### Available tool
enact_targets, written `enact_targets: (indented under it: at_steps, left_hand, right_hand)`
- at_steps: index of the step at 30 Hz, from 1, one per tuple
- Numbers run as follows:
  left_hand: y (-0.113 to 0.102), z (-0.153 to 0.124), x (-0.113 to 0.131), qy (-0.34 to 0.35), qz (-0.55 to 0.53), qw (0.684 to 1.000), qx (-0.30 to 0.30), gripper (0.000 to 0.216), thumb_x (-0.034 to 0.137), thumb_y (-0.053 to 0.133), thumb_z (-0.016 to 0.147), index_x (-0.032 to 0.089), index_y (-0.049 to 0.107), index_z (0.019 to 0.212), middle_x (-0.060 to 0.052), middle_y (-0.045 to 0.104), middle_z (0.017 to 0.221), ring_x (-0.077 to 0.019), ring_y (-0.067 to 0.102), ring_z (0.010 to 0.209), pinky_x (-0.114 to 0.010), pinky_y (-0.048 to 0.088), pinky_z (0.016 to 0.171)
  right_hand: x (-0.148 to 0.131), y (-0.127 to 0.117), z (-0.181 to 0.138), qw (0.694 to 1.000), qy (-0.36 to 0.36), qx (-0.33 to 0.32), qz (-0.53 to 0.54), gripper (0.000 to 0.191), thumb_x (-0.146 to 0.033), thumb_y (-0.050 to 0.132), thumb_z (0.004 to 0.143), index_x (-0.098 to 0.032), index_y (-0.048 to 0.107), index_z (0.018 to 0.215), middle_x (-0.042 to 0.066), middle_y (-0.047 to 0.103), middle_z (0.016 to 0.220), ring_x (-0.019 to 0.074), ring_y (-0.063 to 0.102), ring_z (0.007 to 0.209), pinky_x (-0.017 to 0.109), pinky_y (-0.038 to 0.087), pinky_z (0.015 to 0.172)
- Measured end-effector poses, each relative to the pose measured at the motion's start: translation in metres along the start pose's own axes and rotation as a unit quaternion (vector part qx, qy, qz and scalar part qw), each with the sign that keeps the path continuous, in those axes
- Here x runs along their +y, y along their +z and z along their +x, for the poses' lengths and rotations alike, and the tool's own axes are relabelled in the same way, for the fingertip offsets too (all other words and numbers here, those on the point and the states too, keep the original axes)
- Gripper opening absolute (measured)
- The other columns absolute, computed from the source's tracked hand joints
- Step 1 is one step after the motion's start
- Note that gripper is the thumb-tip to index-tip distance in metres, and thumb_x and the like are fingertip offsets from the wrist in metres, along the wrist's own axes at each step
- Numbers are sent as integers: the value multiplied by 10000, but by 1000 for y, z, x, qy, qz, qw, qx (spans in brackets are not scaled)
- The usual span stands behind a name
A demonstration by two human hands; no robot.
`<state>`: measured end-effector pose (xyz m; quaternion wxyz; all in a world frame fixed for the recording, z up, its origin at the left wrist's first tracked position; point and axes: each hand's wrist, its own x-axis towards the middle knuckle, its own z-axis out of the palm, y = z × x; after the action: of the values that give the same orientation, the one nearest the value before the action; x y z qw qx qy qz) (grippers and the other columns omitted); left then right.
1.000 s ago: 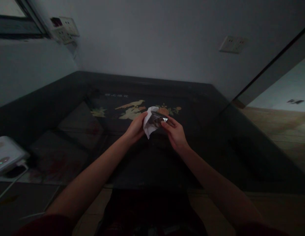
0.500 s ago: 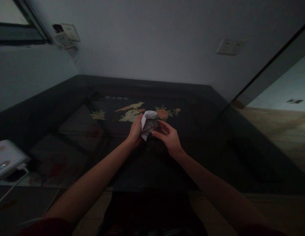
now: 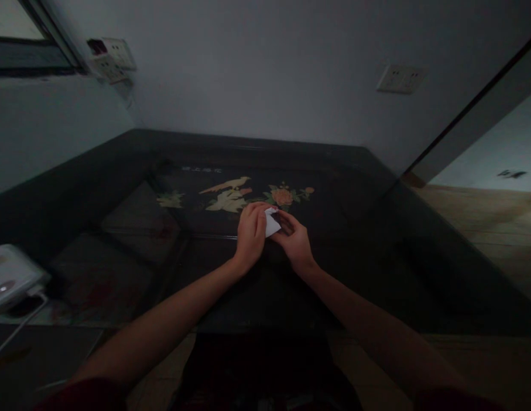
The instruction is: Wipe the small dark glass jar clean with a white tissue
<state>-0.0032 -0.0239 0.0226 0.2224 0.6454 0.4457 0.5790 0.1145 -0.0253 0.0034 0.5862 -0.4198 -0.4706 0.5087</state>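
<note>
over the table (image 3: 265, 297), left fingers (image 3: 255, 217) press creased white tissue (image 3: 271, 226) against a dark object (image 3: 285, 225) right fingers (image 3: 292, 219) pinch

The desk (image 3: 368, 268) is dark, with a bird picture (image 3: 226, 184). A white box (image 3: 15, 271) seems to sit at left.

This looks like a room in a home: a broad, glossy, dark table (image 3: 376, 257), decorated with a pale yellowish bird (image 3: 226, 184) and an orange flower with green leaves (image 3: 282, 197), stands against a plain, pale wall (image 3: 256, 74). A white, rectangular double wall socket (image 3: 402, 79) sits above it, a dark-framed window (image 3: 29, 55) shows at upper left, and light-brown, wood-look flooring (image 3: 496, 228) lies at right.
</note>
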Motion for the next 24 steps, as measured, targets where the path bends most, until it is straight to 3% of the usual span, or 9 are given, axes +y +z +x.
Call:
enact_targets:
  at_steps: [3, 6, 9, 12, 15, 17, 20, 24]
  left_hand:
    - [-2, 4, 3, -21, -12, 1000, -5, 295, 279, 406, 918, 183, 679, 978, -85, 673, 1048, -208, 584, 1017, -343, 419, 947]
    - [-8, 16, -1, -148, -118, 982, -6, 287, 291, 452, 870, 168, 701, 941, -69, 707, 948, -198, 625, 860, -310, 477, 803]
    - [-15, 30, -5, -253, -258, 932, -39, 265, 264, 495, 804, 146, 721, 879, -65, 726, 887, -203, 647, 841, -293, 497, 772]
    - [-17, 38, -4, -338, -388, 854, -78, 264, 268, 488, 789, 136, 712, 838, -82, 728, 841, -227, 665, 889, -317, 520, 794]
    - [-13, 37, -4, -378, -445, 811, -45, 267, 289, 468, 802, 136, 687, 802, -84, 714, 797, -227, 670, 875, -332, 526, 799]
    - [-9, 31, -7, -371, -430, 823, 16, 239, 298, 484, 801, 145, 668, 787, -64, 699, 768, -212, 667, 837, -318, 522, 785]
    - [-5, 20, -10, -301, -329, 890, 94, 202, 302, 515, 814, 161, 661, 812, -43, 689, 808, -188, 647, 815, -294, 504, 784]
    - [-1, 6, -8, -139, -156, 977, 52, 290, 342, 420, 916, 176, 649, 983, -83, 671, 1021, -200, 611, 960, -331, 463, 902]
  right_hand:
    - [-2, 0, 0, 1000, 3, -9, -3, 685, -274, 870, 504, -153, 637, 1136, 151, 667, 1218, 303, 621, 1149, 501, 446, 1060]
    - [-5, 1, -3, 1000, 15, -23, -1, 692, -264, 873, 508, -170, 638, 1152, 134, 669, 1219, 299, 619, 1153, 504, 454, 1058]
    - [-9, 1, -5, 999, 18, -47, 10, 680, -260, 874, 520, -191, 643, 1156, 112, 674, 1214, 287, 617, 1160, 495, 458, 1060]
    - [-11, 1, -6, 997, 10, -76, 22, 650, -269, 870, 539, -213, 651, 1148, 95, 660, 1246, 283, 604, 1180, 490, 468, 1052]
    - [-11, 1, -4, 996, 4, -89, 28, 623, -274, 860, 557, -220, 654, 1142, 87, 662, 1242, 279, 609, 1174, 485, 475, 1044]
    - [-10, 0, -2, 996, 6, -82, 24, 619, -267, 858, 554, -216, 653, 1135, 87, 674, 1216, 277, 622, 1152, 482, 481, 1036]
    - [-7, 1, -1, 998, 1, -57, 17, 636, -254, 859, 536, -209, 644, 1132, 92, 681, 1194, 275, 632, 1133, 479, 491, 1026]
    - [-4, 1, -1, 999, -19, -29, 3, 670, -253, 851, 533, -198, 622, 1160, 109, 666, 1217, 280, 618, 1153, 475, 490, 1027]
